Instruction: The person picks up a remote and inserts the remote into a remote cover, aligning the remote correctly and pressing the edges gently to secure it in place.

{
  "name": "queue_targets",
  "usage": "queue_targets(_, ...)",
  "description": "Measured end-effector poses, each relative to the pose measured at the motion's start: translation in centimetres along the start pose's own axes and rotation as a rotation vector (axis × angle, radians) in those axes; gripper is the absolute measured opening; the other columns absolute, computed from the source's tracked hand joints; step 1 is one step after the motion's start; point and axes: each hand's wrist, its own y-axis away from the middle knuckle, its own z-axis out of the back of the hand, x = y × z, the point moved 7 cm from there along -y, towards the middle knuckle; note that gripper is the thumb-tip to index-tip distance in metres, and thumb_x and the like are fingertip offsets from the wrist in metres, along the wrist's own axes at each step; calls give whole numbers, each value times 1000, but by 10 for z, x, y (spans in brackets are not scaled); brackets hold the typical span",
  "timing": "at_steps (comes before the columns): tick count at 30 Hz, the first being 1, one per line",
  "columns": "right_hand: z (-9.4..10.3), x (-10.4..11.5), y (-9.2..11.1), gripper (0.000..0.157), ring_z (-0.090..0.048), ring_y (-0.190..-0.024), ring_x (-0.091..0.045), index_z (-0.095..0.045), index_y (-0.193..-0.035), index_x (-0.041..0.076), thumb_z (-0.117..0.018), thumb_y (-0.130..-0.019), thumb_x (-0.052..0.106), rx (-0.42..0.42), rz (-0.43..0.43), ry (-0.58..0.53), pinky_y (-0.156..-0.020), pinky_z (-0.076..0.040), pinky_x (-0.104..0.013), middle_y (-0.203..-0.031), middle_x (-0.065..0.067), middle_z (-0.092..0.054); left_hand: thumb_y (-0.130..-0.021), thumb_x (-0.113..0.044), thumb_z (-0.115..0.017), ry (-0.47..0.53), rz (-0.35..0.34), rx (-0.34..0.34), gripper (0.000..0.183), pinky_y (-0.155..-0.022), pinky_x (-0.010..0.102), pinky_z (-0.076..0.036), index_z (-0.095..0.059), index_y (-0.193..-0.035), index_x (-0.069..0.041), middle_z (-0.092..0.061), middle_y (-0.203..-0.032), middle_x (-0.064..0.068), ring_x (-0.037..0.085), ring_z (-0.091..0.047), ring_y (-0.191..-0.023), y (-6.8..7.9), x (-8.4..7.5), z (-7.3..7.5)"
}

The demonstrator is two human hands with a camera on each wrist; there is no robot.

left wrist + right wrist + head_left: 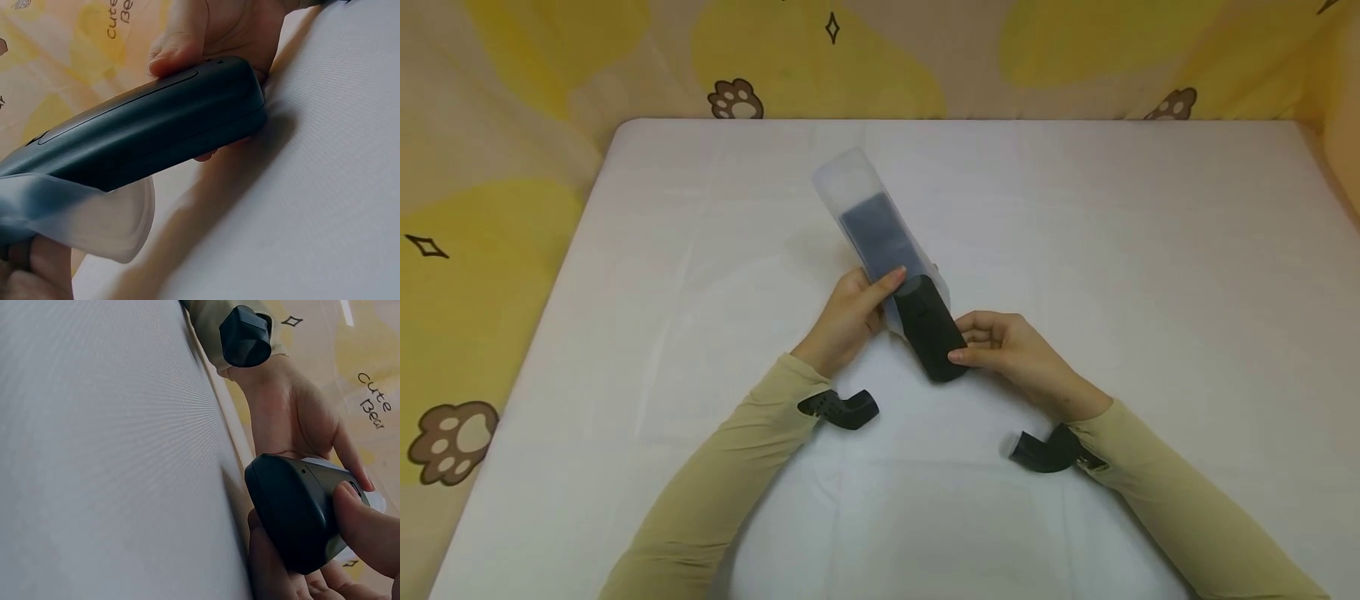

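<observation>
A long black remote control (931, 332), probably with its back side up, lies partly inside a translucent sleeve (847, 177). Its covered length shows dark through the sleeve, whose far end is unfilled. My left hand (846, 321) grips the sleeve around its middle, thumb on top near the sleeve's mouth. With thumb above and fingers beneath, my right hand (1011, 346) pinches the bare near end of the remote. In the left wrist view, a seam outlines a long panel on the remote (144, 122), and the sleeve's flared edge (125, 225) hangs below it.
A white cloth-covered table (1150, 250) lies under both hands. Patterned yellow fabric (887, 58) hangs behind and along the sides. Black wrist cameras (850, 408) stick out from both sleeves of the person's top.
</observation>
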Motion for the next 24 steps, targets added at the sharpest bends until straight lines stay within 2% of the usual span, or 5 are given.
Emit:
queue_targets(8,0,-3,0,33,-63,-81,-13,-57,-111,-10,-69,-84,4,-1,-12,-13,-75,-51,-23,-90,-9,-68,-99,-6,-44,4,-13,26,26,-96,32,-45,-50,-120,8,-64,-113,8,17,-60,-107,0,3,1)
queue_targets(17,0,-4,0,32,-63,-80,-14,-58,-112,-7,-69,-83,4,-14,-18,0,-75,-51,-23,-90,-8,-68,-100,-7,-44,-19,-20,57,31,-101,34,-41,-47,-125,11,-59,-123,17,21,-56,-114,0,2,-2)
queue_targets(24,0,-5,-1,32,-63,-81,-13,-58,-111,-10,-69,-84,3,-10,-2,6,-75,-51,-24,-90,-9,-68,-100,-6,-43,-20,-10,49,29,-96,30,-44,-49,-123,10,-66,-112,7,17,-58,-110,0,4,-2)
